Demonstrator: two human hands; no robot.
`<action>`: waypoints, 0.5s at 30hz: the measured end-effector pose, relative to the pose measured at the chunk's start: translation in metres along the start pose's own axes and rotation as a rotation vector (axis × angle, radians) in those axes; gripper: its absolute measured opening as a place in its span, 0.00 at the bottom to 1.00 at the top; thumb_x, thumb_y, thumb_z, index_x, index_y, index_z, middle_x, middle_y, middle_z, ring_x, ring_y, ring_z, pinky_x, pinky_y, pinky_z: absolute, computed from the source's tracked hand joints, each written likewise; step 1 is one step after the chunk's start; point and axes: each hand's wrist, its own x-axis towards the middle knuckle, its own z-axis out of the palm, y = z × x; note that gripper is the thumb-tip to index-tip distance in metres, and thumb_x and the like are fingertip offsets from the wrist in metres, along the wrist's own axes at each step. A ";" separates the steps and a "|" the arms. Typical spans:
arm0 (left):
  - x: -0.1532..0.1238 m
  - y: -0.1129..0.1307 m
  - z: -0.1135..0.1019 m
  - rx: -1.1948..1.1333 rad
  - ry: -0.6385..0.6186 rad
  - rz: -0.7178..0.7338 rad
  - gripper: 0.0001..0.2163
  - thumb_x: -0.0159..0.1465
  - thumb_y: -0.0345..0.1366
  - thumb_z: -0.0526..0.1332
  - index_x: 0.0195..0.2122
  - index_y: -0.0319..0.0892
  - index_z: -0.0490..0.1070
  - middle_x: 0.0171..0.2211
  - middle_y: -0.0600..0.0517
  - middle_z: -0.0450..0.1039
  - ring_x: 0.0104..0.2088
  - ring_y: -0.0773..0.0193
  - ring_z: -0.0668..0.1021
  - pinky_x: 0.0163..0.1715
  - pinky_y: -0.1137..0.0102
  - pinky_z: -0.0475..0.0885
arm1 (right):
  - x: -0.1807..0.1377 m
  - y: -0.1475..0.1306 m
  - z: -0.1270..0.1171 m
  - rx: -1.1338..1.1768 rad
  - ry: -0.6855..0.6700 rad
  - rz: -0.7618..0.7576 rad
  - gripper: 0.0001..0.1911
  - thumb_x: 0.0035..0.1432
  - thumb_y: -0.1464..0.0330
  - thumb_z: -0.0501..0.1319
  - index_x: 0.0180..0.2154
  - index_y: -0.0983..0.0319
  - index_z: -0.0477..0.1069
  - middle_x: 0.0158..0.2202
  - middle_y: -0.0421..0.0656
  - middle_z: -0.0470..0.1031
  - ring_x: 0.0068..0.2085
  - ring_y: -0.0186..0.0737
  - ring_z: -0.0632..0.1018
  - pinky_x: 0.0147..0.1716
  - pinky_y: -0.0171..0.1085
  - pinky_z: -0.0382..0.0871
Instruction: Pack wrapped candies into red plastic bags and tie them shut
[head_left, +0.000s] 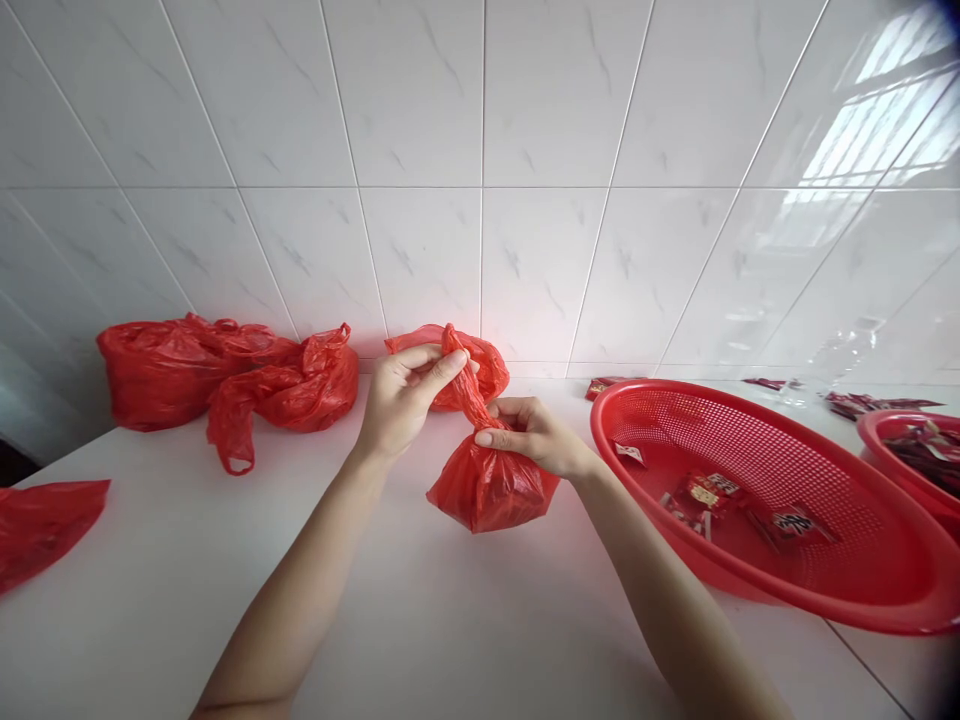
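Carefully, a person's two bare hands work a red plastic bag (495,495) at the center of the frame, its filled lower part bulging just above a white table (390,620). The left hand (401,400) pinches the bag's twisted upper end between thumb and fingers, while the right hand (532,435) grips the gathered neck lower down, thumb pressed on the plastic. Behind the left hand lies more red plastic (491,375); whether it belongs to the same bag cannot be told.

At middle left, a bulky red bag (157,380) sits by a tiled wall (420,90), touching a smaller knotted bag (319,390) with a loop handle hanging toward the front. A flat red bag (45,530) enters at the left edge.

To the right, a large perforated red basket (892,545) holds scattered snack packets (705,495), with a small red packet (602,386) just behind its rim. A second red container (874,430), cut off by the right edge, holds dark wrappers (930,455). Window light (862,130) glints off the tiles at upper right.
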 end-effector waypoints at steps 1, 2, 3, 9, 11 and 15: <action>0.000 0.000 0.000 -0.017 -0.002 -0.003 0.09 0.63 0.41 0.66 0.34 0.40 0.80 0.36 0.48 0.80 0.41 0.58 0.80 0.47 0.63 0.74 | 0.000 0.000 0.000 0.022 0.019 -0.004 0.21 0.54 0.51 0.68 0.29 0.61 0.67 0.25 0.35 0.64 0.27 0.32 0.66 0.28 0.34 0.62; 0.000 -0.001 -0.001 -0.039 -0.003 -0.005 0.09 0.63 0.42 0.66 0.38 0.41 0.79 0.41 0.47 0.80 0.43 0.57 0.80 0.48 0.63 0.74 | 0.000 -0.001 0.000 0.047 0.039 -0.009 0.21 0.53 0.52 0.69 0.29 0.61 0.67 0.25 0.35 0.64 0.26 0.32 0.67 0.28 0.34 0.63; 0.000 -0.001 -0.002 -0.060 -0.002 -0.006 0.11 0.62 0.42 0.67 0.42 0.42 0.78 0.47 0.46 0.78 0.46 0.56 0.80 0.50 0.62 0.74 | 0.000 -0.001 -0.001 0.075 0.060 -0.014 0.21 0.53 0.52 0.69 0.29 0.61 0.67 0.25 0.35 0.65 0.26 0.32 0.68 0.28 0.34 0.63; 0.001 -0.002 -0.006 -0.101 -0.144 -0.108 0.32 0.55 0.41 0.73 0.61 0.53 0.65 0.61 0.47 0.67 0.55 0.51 0.76 0.51 0.62 0.75 | -0.001 -0.003 -0.003 0.241 0.129 -0.029 0.18 0.51 0.56 0.71 0.34 0.61 0.70 0.30 0.38 0.72 0.30 0.34 0.73 0.30 0.35 0.68; 0.001 -0.002 -0.003 -0.096 -0.314 -0.180 0.24 0.59 0.41 0.70 0.56 0.48 0.70 0.55 0.46 0.73 0.53 0.51 0.77 0.50 0.61 0.75 | -0.001 -0.002 -0.004 0.252 0.133 -0.036 0.18 0.51 0.57 0.72 0.34 0.62 0.71 0.30 0.38 0.72 0.30 0.34 0.74 0.31 0.35 0.69; -0.001 -0.005 0.004 -0.010 -0.456 -0.209 0.11 0.66 0.43 0.63 0.42 0.42 0.78 0.42 0.47 0.79 0.48 0.54 0.79 0.50 0.61 0.74 | -0.001 -0.001 -0.005 0.199 0.115 -0.028 0.19 0.49 0.54 0.72 0.32 0.61 0.71 0.29 0.39 0.72 0.30 0.36 0.74 0.32 0.36 0.70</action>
